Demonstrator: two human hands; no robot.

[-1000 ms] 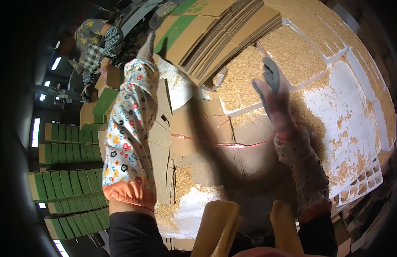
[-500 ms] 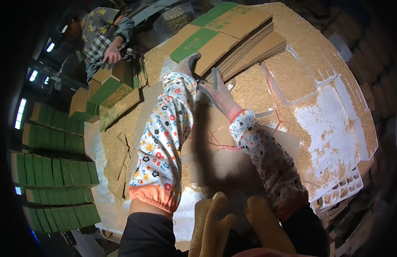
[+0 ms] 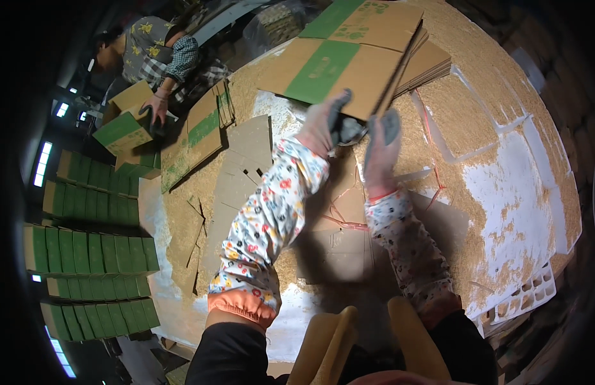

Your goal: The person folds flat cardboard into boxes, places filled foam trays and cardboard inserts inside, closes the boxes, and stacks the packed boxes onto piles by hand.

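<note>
Both my hands wear pale pinkish gloves with grey palms and fingers, below flower-printed sleeves. My left hand [image 3: 322, 127] is closed on the near edge of the flattened cardboard cartons [image 3: 381, 67], brown with a green band, its thumb at the top face and its other fingers lower down at the edge. My right hand [image 3: 382, 154] is at the near right corner of the same stack, fingers stretched upward and slightly blurred; how firmly it touches the cardboard is hard to see. Other flat cartons [image 3: 425, 64] lie under and to the right of the upper ones.
Grain-like husks cover the table [image 3: 509, 96], with grey cardboard sheets [image 3: 239, 173] and pink string [image 3: 348, 224]. At far left a person [image 3: 157, 106] handles an open carton [image 3: 127, 128]. Rows of green cartons [image 3: 92, 253] stand left. A white moulded tray [image 3: 525, 292] lies at the right edge.
My hands have moved right to the near edge of the cartons, and the left has closed on it. The upper cartons have shifted over those below. The other person has moved a carton.
</note>
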